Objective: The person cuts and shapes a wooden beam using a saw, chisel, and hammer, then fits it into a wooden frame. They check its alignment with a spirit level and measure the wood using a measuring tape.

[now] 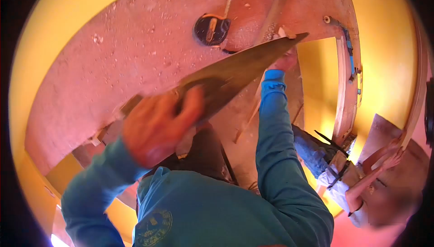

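My left hand [160,125] is closed at the handle end of a handsaw [230,77]. Its broad blade slants up to the right across the view, with the narrow tip pointing away from me. Beyond the blade near the tip is my right hand [285,61], partly covered by the saw. Its fingers look curled around a long narrow strip of wood [272,14], though the blade hides most of the grip. Just left of the strip, a black and orange tape measure [210,30] lies on the reddish work surface [149,39], its tape pulled out away from me.
Wood chips and dust are scattered over the surface. A blue-handled tool [349,50] lies along its right edge. At the lower right, another person [348,174] in jeans and a tool belt has both arms raised to a board. Yellow walls [384,43] curve around.
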### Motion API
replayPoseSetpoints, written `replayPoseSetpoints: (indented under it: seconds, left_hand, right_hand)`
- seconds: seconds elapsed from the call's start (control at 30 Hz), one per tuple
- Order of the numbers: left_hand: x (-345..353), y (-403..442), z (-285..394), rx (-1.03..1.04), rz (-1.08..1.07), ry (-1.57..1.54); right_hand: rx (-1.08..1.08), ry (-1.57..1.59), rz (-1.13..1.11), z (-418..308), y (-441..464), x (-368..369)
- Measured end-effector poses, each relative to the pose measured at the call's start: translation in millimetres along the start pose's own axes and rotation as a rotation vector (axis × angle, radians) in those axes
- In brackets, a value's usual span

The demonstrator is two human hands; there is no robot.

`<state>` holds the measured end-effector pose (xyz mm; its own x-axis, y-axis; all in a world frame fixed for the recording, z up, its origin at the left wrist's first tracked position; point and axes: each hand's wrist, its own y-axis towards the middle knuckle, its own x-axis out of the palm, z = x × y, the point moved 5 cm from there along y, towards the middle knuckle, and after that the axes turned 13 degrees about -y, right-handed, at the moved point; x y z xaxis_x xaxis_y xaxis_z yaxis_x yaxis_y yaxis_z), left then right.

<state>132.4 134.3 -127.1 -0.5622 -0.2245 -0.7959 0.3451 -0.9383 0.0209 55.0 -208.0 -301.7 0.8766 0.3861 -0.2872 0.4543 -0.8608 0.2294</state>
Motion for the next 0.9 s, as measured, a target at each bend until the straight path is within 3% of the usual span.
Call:
replayPoseSetpoints:
  seconds: [0.07,0.1,0.2,0.23,0.33,0.43,0.5,0.63,0.73,0.83,0.9]
  left_hand:
    - [-11.8,-19.7,-3.2,0.005,0.005,0.053]
    - [-8.4,-20.7,-4.3,0.003,0.004,0.057]
    - [29.4,26.3,-16.9,-0.030,-0.095,0.038]
    - [43.4,58.3,-15.0,0.015,-0.024,-0.004]
    - [70.4,118.9,-2.4,0.062,0.055,-0.079]
    - [34.4,80.7,-6.0,0.059,-0.004,-0.033]
    - [7.2,18.6,-17.9,0.044,-0.007,-0.100]
    - [16.0,36.4,-13.2,0.045,-0.010,0.008]
    - [68.0,126.7,5.6,0.140,0.077,-0.035]
    - [38.1,100.6,34.4,0.206,0.104,-0.084]
    - [0.3,47.1,46.6,0.304,0.155,-0.217]
  right_hand:
    - [-0.180,-0.189,0.043,-4.8,-1.6,2.8]
    - [-0.143,-0.189,0.046,-8.9,-2.5,2.0]
    - [0.163,0.488,-0.016,27.4,3.0,1.0]
    - [-0.026,-0.130,0.036,30.1,1.5,-7.6]
    - [0.178,0.323,-0.072,69.4,10.3,-20.7]
    - [0.430,0.754,-0.098,64.3,13.5,-9.6]
    - [0.306,0.442,-0.080,43.2,7.5,-9.9]
    - [0.041,-0.229,-0.066,0.9,-0.4,-7.0]
    - [0.084,0.313,-0.110,24.6,3.0,-11.9]
    - [0.079,0.042,-0.081,25.2,7.4,-14.6]
    - [0.134,-0.145,-0.096,-28.8,-1.2,-16.0]
